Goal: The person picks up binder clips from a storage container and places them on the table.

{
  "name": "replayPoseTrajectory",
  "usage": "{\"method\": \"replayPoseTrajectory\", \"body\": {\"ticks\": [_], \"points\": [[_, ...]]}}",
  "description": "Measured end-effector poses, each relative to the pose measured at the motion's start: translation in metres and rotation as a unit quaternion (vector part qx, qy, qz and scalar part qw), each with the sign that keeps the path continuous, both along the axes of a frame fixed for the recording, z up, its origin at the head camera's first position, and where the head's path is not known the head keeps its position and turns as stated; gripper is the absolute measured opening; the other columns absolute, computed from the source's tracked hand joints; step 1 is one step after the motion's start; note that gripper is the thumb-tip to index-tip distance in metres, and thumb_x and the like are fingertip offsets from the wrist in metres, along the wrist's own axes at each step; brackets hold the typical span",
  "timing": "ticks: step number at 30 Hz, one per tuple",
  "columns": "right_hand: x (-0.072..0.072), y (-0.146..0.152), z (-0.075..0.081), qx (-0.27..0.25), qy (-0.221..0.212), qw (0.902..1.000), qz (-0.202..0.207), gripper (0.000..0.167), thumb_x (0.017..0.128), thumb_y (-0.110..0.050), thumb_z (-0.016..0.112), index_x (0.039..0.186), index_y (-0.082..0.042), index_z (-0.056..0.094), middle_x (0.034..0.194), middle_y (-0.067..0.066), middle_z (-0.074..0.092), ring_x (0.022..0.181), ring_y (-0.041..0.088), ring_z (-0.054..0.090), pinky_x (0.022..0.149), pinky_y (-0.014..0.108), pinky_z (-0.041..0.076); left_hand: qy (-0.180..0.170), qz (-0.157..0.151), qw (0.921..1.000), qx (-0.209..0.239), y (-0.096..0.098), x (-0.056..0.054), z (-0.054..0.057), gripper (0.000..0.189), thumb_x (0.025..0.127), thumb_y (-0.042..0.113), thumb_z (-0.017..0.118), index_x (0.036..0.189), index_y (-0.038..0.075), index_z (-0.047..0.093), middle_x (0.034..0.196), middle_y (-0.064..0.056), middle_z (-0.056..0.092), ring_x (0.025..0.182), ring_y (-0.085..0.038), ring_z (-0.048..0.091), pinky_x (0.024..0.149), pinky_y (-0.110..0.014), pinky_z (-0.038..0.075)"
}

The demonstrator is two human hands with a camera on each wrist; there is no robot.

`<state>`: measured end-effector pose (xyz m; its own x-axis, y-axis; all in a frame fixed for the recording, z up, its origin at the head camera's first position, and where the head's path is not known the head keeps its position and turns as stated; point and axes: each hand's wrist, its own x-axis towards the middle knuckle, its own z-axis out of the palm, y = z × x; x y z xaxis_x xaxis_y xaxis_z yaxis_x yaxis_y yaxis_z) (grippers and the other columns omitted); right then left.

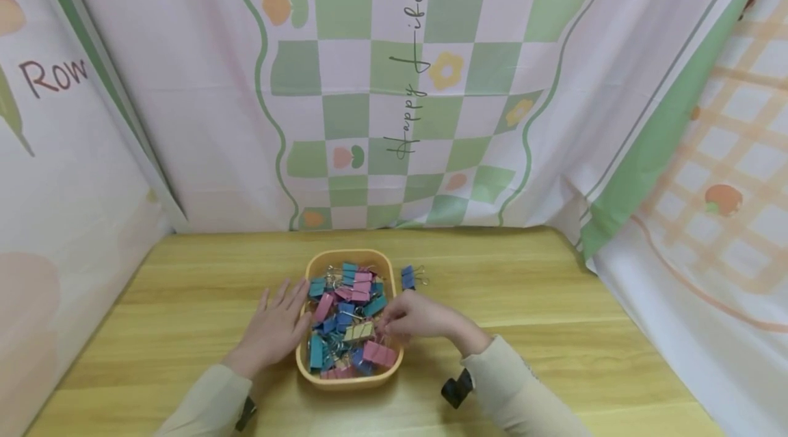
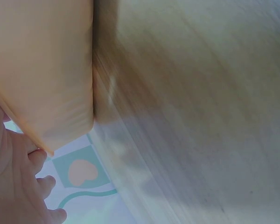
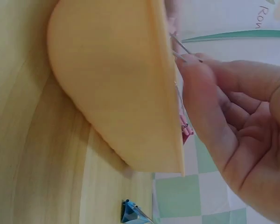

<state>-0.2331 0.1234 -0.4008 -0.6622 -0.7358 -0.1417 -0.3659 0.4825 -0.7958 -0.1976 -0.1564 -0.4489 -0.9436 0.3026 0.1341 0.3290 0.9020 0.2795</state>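
Note:
An orange-yellow plastic box [image 1: 301, 358] holds many binder clips in pink, blue, teal and yellow. My left hand [image 1: 275, 323], its fingers spread and nearly straight, rests at the box's left rim; in the left wrist view the fingertips [image 2: 38, 161] lie along that rim. Over the right rim, my right hand [image 1: 425, 317] pinches the metal wire handle [image 3: 183, 45] of a binder clip between thumb and index finger. That clip's body is mostly hidden, near a yellow clip [image 1: 359, 332] and a pink clip [image 1: 379, 354].
A single blue binder clip [image 1: 408, 277] lies on the wooden table [image 1: 523, 327], just right of the box's far end. Printed curtains [image 1: 455, 122] hang behind the table and along both sides.

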Motion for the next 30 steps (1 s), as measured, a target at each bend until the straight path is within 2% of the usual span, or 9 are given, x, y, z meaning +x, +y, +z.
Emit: {"method": "replayPoseTrajectory", "body": {"ticks": [4, 8, 12, 24, 30], "points": [[0.0, 0.002, 0.004, -0.046, -0.052, 0.9974, -0.018, 0.011, 0.087, -0.002, 0.059, 0.092, 0.001, 0.068, 0.077, 0.005, 0.067, 0.065, 0.019, 0.064, 0.061, 0.034, 0.055, 0.001, 0.0, 1.0, -0.002, 0.0, 0.0, -0.001, 0.056, 0.098, 0.032, 0.037, 0.145, 0.002, 0.024, 0.148, -0.015, 0.024, 0.135, -0.038, 0.012, 0.107, -0.055, -0.001], [-0.002, 0.005, 0.008, -0.084, -0.089, 0.992, -0.031, 0.014, 0.087, -0.002, 0.059, 0.095, 0.007, 0.066, 0.078, 0.011, 0.067, 0.068, 0.022, 0.065, 0.063, 0.035, 0.056, 0.002, -0.001, 1.0, -0.001, -0.001, 0.0, -0.002, 0.056, 0.098, 0.031, 0.038, 0.144, 0.002, 0.024, 0.148, -0.015, 0.024, 0.135, -0.037, 0.013, 0.107, -0.055, -0.001], [-0.003, 0.006, 0.008, -0.098, -0.115, 0.9876, -0.043, 0.015, 0.087, -0.002, 0.059, 0.097, 0.008, 0.065, 0.079, 0.013, 0.067, 0.068, 0.023, 0.065, 0.066, 0.038, 0.055, 0.003, -0.001, 1.0, -0.003, -0.001, 0.0, -0.002, 0.057, 0.098, 0.032, 0.038, 0.144, 0.002, 0.024, 0.148, -0.015, 0.024, 0.135, -0.037, 0.013, 0.107, -0.055, -0.001], [-0.006, 0.006, -0.001, -0.136, -0.17, 0.9733, -0.072, 0.023, 0.089, -0.003, 0.056, 0.102, 0.016, 0.059, 0.078, 0.015, 0.066, 0.065, 0.02, 0.065, 0.065, 0.039, 0.056, 0.007, 0.002, 1.0, -0.003, -0.001, -0.002, -0.004, 0.057, 0.098, 0.032, 0.038, 0.145, 0.002, 0.024, 0.148, -0.014, 0.025, 0.135, -0.037, 0.014, 0.107, -0.055, 0.001], [-0.007, 0.002, -0.011, -0.127, -0.164, 0.9742, -0.09, 0.019, 0.087, -0.001, 0.058, 0.099, 0.014, 0.061, 0.077, 0.014, 0.065, 0.062, 0.018, 0.064, 0.061, 0.034, 0.056, 0.0, 0.001, 1.0, 0.004, -0.001, -0.002, -0.004, 0.057, 0.098, 0.032, 0.038, 0.145, 0.002, 0.023, 0.148, -0.014, 0.024, 0.136, -0.036, 0.011, 0.107, -0.054, -0.002]]}}
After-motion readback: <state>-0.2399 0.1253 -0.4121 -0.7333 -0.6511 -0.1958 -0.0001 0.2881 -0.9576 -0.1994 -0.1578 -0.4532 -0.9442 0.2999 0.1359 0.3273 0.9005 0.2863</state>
